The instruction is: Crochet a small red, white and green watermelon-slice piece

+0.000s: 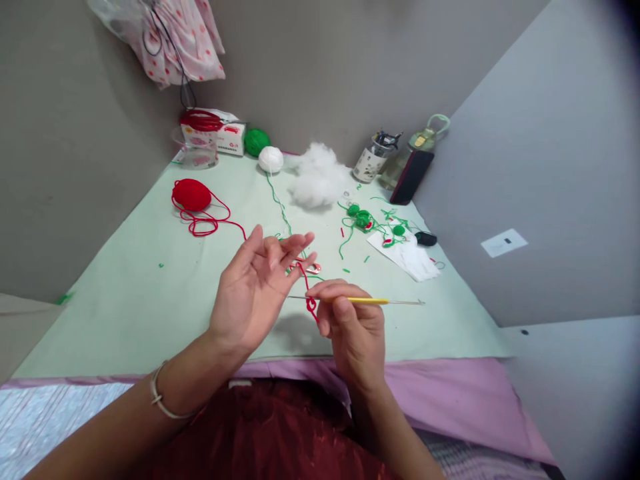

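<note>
Pinching a yellow-handled hook between thumb and fingers, the right hand has a narrow grip, in front of the person and above the surface. The left hand has a loose grip, its fingers partly spread, with red yarn running from near its fingertips to a small looped knot at the hook's left part.

The pale green surface meets grey walls. On its left lies a red yarn ball; toward the back are a green ball, a white ball and fluffy white stuffing. A pen holder, a bottle and a dark phone stand at the back right, with small green pieces and white paper nearer.

The hook's long axis runs left to right, nearly level, its 2 thin metal ends pointing opposite ways, 1 toward the left hand and 1 toward the right wall.
</note>
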